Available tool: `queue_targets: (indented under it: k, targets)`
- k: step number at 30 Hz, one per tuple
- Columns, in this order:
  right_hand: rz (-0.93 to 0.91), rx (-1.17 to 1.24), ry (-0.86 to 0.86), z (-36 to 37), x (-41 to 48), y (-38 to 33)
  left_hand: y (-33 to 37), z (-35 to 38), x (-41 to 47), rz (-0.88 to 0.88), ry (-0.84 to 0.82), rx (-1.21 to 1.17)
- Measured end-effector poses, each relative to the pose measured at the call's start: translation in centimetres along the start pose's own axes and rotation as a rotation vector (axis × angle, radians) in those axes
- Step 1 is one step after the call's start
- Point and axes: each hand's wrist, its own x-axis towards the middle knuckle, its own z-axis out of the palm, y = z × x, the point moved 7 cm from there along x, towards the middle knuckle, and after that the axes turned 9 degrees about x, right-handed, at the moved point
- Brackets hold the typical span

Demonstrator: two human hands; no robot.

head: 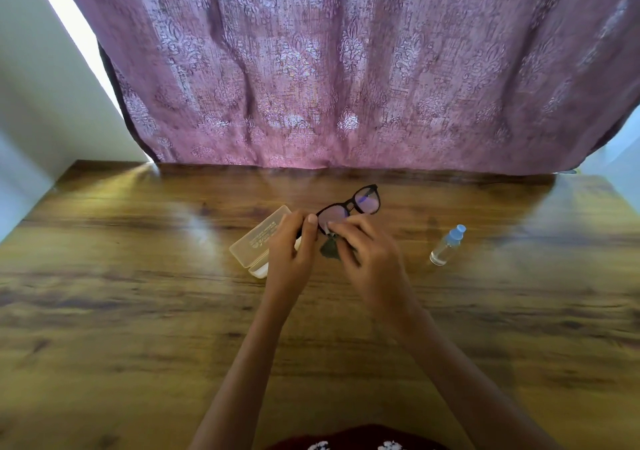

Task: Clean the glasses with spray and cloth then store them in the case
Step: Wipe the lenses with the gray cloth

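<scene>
At frame centre, over the brown wooden table [138,276]: black-framed plastic glasses [360,202], gripped at the nearer end by the curled left hand [292,241]. Pinched against the nearer lens by the right hand [363,252]: a small grey cloth [330,248]. Just left, partly behind the left hand, a translucent beige plastic case [258,238]; at right, well apart, a clear blue-capped spray bottle [446,245].

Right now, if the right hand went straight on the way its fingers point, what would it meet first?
The glasses: the right hand, pinching the cloth, presses on their nearer lens. Just beyond is the left hand gripping the frame, though depth is hard to judge.
</scene>
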Motion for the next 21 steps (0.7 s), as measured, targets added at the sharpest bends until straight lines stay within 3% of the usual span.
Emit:
queue_targets:
  k: [12,21]
  targets:
    - [0.084,-0.029,0.055,-0.6,1.1,1.6,-0.6,-0.5,0.2,-0.03,0.046,0.015]
    - [0.001,0.005,0.03,0.5,2.1,-0.4,-0.3,-0.1,0.1,-0.005,-0.004,0.029]
